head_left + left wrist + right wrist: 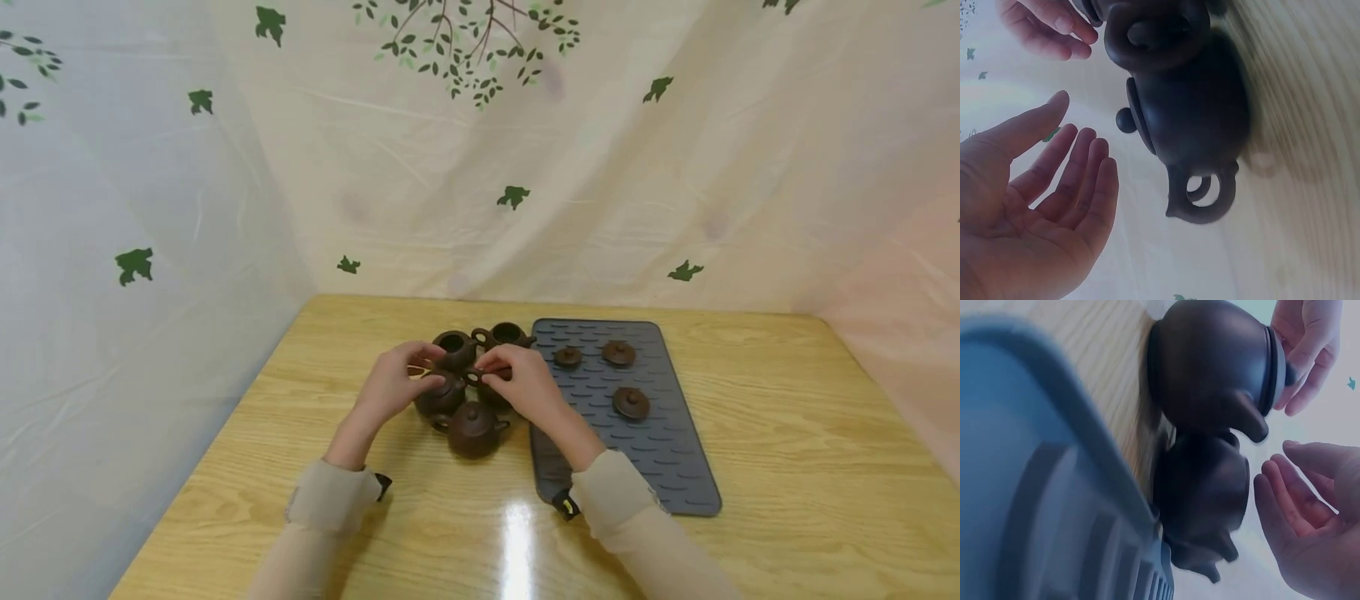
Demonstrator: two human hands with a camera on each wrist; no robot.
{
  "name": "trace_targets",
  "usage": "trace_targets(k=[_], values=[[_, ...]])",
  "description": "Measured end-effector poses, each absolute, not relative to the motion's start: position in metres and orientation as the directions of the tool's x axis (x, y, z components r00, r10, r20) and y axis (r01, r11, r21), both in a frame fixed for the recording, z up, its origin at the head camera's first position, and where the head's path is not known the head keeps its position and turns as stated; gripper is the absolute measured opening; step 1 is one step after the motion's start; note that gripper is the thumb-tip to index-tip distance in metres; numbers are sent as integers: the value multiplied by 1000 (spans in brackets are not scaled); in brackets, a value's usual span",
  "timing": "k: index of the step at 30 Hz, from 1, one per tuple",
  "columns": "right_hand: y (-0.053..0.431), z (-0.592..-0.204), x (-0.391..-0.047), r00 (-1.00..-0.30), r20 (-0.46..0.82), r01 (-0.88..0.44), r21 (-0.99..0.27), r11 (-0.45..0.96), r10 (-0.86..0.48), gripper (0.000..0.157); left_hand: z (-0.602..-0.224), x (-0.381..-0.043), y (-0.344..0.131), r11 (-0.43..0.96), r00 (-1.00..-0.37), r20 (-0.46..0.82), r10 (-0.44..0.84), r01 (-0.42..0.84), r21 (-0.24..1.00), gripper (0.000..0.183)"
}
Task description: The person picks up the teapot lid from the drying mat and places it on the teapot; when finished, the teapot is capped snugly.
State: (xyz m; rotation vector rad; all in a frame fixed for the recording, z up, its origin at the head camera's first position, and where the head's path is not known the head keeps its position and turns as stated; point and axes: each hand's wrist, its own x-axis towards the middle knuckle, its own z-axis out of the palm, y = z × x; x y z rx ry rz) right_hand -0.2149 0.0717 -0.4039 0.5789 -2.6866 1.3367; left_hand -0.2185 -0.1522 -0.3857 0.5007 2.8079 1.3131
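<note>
Several dark brown teapots stand bunched together in the head view. The nearest teapot (472,437) has its lid on, and so does the teapot (435,402) under my left hand (393,383). Two at the back, a left teapot (453,360) and a right teapot (507,333), show uncovered mouths. My right hand (525,379) hovers over another teapot (491,396), which it mostly hides. In the left wrist view, my left hand's fingers (1075,169) are loosely bent around nothing. The right wrist view shows my right hand (1322,519) with thumb and fingers apart, beside an uncovered teapot (1204,484).
Right of the teapots lies a grey ridged mat (600,450) with a raised rim. On it are a small lid (567,357), a back lid (618,353) and a front lid (632,403). A wooden table (787,433) carries everything, and a leaf-patterned curtain (420,208) hangs behind.
</note>
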Motion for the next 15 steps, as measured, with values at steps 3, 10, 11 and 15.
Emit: trace_targets(k=[3,10,11,15], values=[[80,-405,-215,-926,256,-371,-748,550,-276,17,-386,-220,-146,585,-946,135,294,290,758,33],[102,-403,-208,-925,289,-380,-749,544,-248,15,-388,-222,-130,560,-945,130,301,286,778,34],[105,-402,-207,-925,292,-379,-750,542,-242,15,-388,-222,-128,559,-944,131,304,288,778,34],[120,-401,-204,-930,294,-367,-752,548,-219,15,-390,-224,-122,554,-935,143,325,311,772,33]])
